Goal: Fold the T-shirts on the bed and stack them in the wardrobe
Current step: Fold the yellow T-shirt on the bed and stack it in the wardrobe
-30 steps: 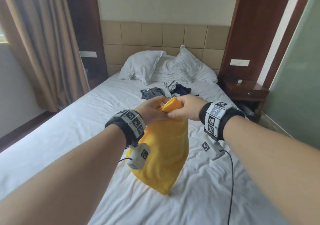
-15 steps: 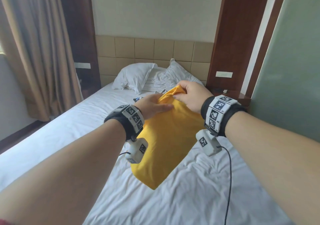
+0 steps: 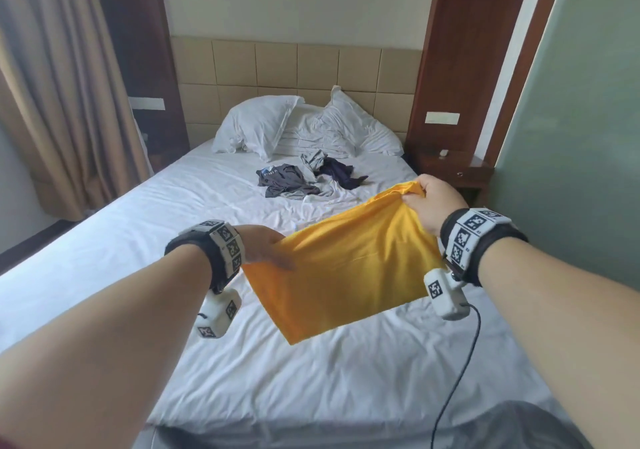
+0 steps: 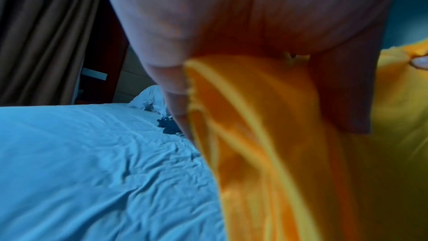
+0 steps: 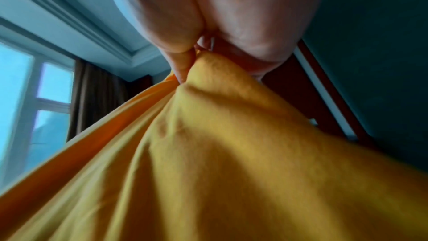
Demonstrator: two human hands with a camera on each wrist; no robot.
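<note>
A folded yellow T-shirt (image 3: 349, 268) hangs stretched in the air above the white bed (image 3: 138, 241). My left hand (image 3: 266, 248) grips its near left end, thumb on top. My right hand (image 3: 433, 203) pinches a bunched corner at the upper right. In the left wrist view the yellow T-shirt (image 4: 266, 144) runs out from under my left hand (image 4: 208, 43). In the right wrist view the cloth (image 5: 231, 153) gathers into the pinch of my right hand (image 5: 197, 53). A heap of dark and grey T-shirts (image 3: 304, 178) lies crumpled near the pillows.
Two white pillows (image 3: 294, 123) lean on the tan headboard. A wooden bedside table (image 3: 453, 168) stands right of the bed, beside a green wall panel (image 3: 571, 154). Curtains (image 3: 62, 85) hang at the left. A black cable (image 3: 460, 362) trails from my right wrist.
My hands, together at the shirt's top, have moved apart. The left slid down and left, the right went up and right, so the hanging shirt is now stretched out between them.
</note>
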